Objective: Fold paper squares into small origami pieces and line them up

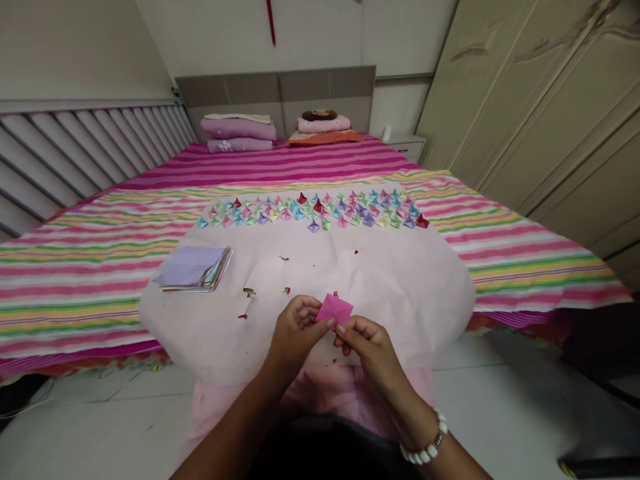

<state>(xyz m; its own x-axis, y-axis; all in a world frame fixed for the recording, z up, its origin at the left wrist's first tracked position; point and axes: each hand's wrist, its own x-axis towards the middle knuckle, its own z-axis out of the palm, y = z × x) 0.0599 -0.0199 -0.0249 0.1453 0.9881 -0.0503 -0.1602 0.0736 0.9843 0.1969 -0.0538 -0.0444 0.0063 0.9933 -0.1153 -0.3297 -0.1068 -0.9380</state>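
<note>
A pink folded paper (336, 307), diamond-like with crease lines, is held up over the near part of the pale cloth. My left hand (299, 328) pinches its left and lower edge, thumb on top. On the lower right edge, my right hand (366, 338) grips it between thumb and fingers. The undersides of the fingers and the back of the paper are hidden. To the far left lies a stack of coloured paper squares (194, 267), a lavender sheet on top. Several rows of small folded paper pieces (317, 208) in many colours spread across the cloth's far side.
The pale cloth (400, 280) covers a rounded surface before a bed with a striped bedspread (525, 260). Small dark red and green bits (249, 292) are scattered on it. Folded bedding (240, 130) sits by the headboard; a wardrobe (540, 100) stands right.
</note>
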